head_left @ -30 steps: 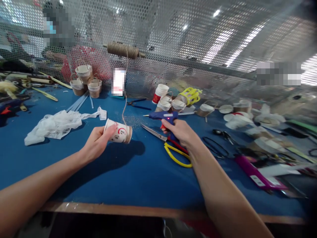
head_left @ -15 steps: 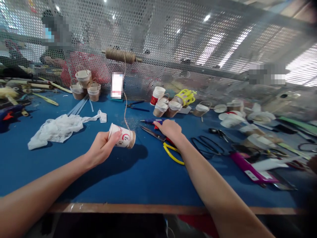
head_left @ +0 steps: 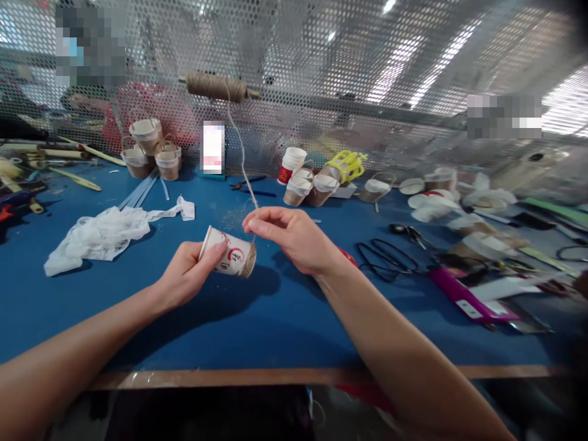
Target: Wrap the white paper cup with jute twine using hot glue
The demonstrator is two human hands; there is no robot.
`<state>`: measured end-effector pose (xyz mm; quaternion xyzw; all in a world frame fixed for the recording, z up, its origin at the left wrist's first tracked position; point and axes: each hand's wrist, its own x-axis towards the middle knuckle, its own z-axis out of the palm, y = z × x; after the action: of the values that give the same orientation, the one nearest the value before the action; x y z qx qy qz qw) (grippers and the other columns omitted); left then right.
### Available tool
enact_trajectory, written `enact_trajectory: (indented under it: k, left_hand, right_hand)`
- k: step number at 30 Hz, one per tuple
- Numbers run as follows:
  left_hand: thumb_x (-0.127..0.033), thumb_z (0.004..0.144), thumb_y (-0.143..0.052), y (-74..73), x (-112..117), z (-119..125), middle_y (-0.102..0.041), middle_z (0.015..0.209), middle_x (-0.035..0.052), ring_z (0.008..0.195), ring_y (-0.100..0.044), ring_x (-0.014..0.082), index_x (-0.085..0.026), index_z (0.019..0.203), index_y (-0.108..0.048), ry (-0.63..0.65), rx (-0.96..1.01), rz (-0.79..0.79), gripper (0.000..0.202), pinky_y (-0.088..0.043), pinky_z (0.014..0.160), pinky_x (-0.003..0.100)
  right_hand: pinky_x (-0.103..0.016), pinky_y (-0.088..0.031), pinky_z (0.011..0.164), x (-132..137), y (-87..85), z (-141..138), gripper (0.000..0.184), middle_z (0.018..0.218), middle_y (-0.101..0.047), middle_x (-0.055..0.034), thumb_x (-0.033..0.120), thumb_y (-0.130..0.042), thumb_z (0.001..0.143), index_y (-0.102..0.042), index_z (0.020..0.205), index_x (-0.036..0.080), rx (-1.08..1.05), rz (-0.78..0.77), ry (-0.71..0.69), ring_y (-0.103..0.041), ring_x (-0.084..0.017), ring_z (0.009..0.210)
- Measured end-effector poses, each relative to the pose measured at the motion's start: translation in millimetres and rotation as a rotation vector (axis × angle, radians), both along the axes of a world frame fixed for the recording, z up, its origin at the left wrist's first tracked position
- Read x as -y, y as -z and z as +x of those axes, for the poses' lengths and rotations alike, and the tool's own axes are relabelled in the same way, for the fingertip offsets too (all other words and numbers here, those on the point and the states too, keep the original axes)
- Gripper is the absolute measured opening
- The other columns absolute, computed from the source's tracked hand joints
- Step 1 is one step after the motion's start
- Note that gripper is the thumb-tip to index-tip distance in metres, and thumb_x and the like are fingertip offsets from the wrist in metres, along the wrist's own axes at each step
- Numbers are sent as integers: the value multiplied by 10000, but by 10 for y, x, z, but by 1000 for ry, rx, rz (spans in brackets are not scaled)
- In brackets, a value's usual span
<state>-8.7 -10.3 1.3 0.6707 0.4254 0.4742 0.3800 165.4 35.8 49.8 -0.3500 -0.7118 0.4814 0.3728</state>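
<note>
From the paper cup (head_left: 229,260) in my left hand (head_left: 186,278) to the near edge, the worktop (head_left: 275,324) lies bare. A crumpled white bag (head_left: 98,233) blocks my left, black scissors (head_left: 386,257) my right. Twine (head_left: 237,153) slants down to my right hand (head_left: 294,239), barring the middle; cups (head_left: 307,188) crowd the back.

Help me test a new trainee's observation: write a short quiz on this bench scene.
1. True or false: the left hand holds the paper cup tipped on its side.
2. What do the fingers of the right hand pinch? A) twine B) scissors C) a glue gun
3. Fill in: the twine rises to a mounted ____.
Key: 1 true; 2 A; 3 spool.
</note>
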Motion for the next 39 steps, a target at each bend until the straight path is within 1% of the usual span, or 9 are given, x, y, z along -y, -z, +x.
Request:
enact_trajectory:
  k: [5,9,12,16,22,27,31,33,39]
  left_hand:
    - [-342,810,-468,-34,15,39,-653,578,27,552,-576,131,-114,701,-672,-15,132,-113,325,-482,534,222]
    - [-340,799,-497,-39,30,64,-648,559,13,526,-568,113,-121,669,-667,6,190,-192,306,-477,517,202]
    - [-345,795,-514,-25,35,67,-645,554,8,497,-550,99,-124,653,-663,12,227,-230,302,-460,489,189]
    - [-329,790,-525,-24,51,63,-621,509,-7,475,-535,93,-128,621,-654,19,264,-241,293,-450,478,184]
    - [-361,784,-518,-25,75,59,-660,591,11,508,-543,100,-118,663,-676,-24,215,-282,315,-435,495,187]
    - [-388,765,-539,-15,17,72,-652,589,13,529,-544,103,-115,718,-689,-20,277,-415,315,-422,519,188]
    - [-368,772,-525,-42,-20,90,-636,567,11,502,-527,95,-110,702,-675,-58,256,-523,306,-393,495,183]
    - [-359,780,-511,-53,-16,93,-635,568,12,500,-524,95,-109,705,-674,-63,234,-525,308,-392,496,185]
    - [-408,771,-518,-54,46,85,-638,584,7,517,-529,94,-124,736,-689,-32,163,-432,333,-409,502,178]
  right_hand:
    - [-257,-420,710,132,-71,79,182,744,-607,-10,340,-592,730,-607,714,159,32,121,76,-536,-120,731]
    - [-265,-418,707,154,-42,75,206,735,-603,-11,360,-577,744,-602,708,159,98,203,122,-534,-127,722]
    - [-257,-418,657,117,7,76,211,702,-602,-7,359,-559,756,-596,705,158,160,212,161,-527,-120,669]
    - [-243,-412,605,78,57,81,212,675,-600,-13,342,-553,756,-591,690,144,207,211,169,-515,-112,628]
    - [-243,-414,590,96,67,82,206,656,-598,-14,324,-545,765,-588,682,139,237,223,171,-520,-112,614]
    - [-251,-422,622,128,56,115,197,675,-596,-9,321,-537,777,-572,678,154,181,272,189,-525,-115,647]
    - [-256,-418,614,133,61,131,186,669,-590,-3,313,-536,780,-566,678,160,175,279,203,-520,-115,642]
    - [-257,-416,611,128,64,129,185,668,-590,-4,310,-534,782,-567,680,159,187,282,205,-520,-115,639]
    - [-259,-419,627,109,90,115,197,670,-600,-13,310,-531,781,-570,674,149,213,246,182,-529,-118,644]
